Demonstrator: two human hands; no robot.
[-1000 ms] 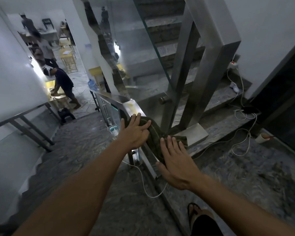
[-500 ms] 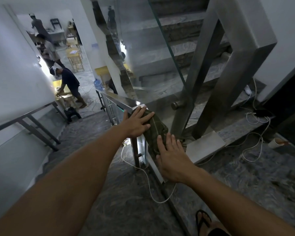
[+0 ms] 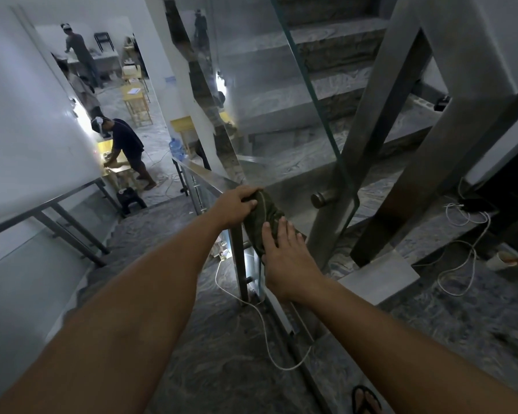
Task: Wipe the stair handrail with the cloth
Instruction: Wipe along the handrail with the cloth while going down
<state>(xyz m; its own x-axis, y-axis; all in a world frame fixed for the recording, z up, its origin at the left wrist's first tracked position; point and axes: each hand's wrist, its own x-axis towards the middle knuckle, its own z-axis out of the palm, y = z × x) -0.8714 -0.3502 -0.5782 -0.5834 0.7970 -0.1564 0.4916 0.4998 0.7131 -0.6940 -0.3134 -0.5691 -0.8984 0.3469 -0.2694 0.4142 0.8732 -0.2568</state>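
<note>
Right now both bare hands are on the cloth (image 3: pixel 263 215), a dark green rag draped over the top end of the metal handrail (image 3: pixel 205 174) at the landing. The left hand (image 3: pixel 237 204) sits at the far end of the cloth with its fingers curled over the rag, gripping it against the rail. The right hand (image 3: pixel 284 264) lies nearer the person, palm down and fingers spread flat, pressing the near end of the cloth onto the rail; it grips nothing, only presses. The two hands are close together, with a short stretch of rag showing between them.

The handrail runs away from the hands and down the stairs toward the lower floor, with glass panels beneath it. A white cable (image 3: pixel 263 324) hangs beside the rail post under the hands and trails across the grey stone floor. To the right, more white cable (image 3: pixel 467 234) lies coiled on the landing near a paper cup (image 3: pixel 498 259). A thick steel post (image 3: pixel 368 115) and a glass pane (image 3: pixel 311 100) of the upper flight rise just beyond the cloth. Down below, a person in a dark shirt (image 3: pixel 126 147) bends over a yellow table, near a blue water bottle (image 3: pixel 177 149). A sandalled foot (image 3: pixel 367 400) shows at the bottom edge.
</note>
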